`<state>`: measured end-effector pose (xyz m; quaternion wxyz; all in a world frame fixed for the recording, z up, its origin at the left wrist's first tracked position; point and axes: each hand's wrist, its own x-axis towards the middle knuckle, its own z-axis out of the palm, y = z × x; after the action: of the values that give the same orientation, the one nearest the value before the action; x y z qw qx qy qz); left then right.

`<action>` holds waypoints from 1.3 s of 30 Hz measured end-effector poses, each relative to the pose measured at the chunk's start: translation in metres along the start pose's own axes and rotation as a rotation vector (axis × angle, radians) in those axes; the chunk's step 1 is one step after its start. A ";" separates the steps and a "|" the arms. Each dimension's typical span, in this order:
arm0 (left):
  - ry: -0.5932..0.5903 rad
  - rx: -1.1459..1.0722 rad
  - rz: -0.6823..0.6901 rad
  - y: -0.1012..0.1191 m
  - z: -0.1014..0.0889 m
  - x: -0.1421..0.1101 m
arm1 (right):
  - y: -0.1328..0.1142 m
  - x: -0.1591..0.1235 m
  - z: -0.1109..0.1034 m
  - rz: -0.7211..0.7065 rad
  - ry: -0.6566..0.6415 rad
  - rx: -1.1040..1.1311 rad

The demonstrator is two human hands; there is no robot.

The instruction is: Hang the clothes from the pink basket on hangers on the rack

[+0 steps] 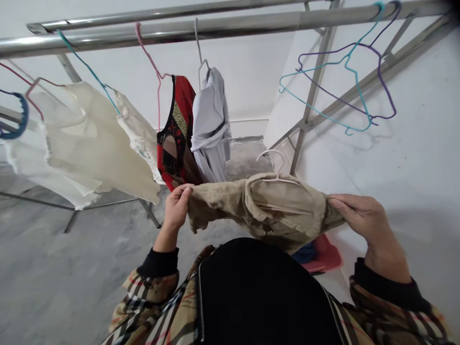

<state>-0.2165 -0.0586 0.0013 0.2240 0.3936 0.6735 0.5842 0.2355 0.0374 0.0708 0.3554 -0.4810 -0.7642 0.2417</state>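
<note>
A khaki shirt (223, 199) with a collar is stretched sideways in front of my body. Inside its neck sits a pale pink hanger (276, 158), its hook sticking up free of the rail. My left hand (178, 206) is closed on one end of the shirt, thumb on top. The opposite end is pinched by my right hand (359, 213), close to the right wall. The shirt's lower part is folded out of sight below the collar.
A metal rail (251, 28) runs across the top. From it hang cream garments (97, 129), a red patterned top (183, 105), a pale grey garment (212, 120), a turquoise hanger (312, 108) and a purple hanger (386, 86). Low right, a red basket (330, 256) holds dark blue cloth.
</note>
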 end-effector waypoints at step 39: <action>-0.354 0.322 0.954 0.045 0.043 -0.005 | -0.019 -0.027 0.030 -0.026 0.086 -0.028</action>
<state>-0.1684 -0.0356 0.0348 -0.0197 0.7780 0.4528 0.4351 0.2093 0.0036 0.0573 0.3842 -0.4859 -0.7577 0.2055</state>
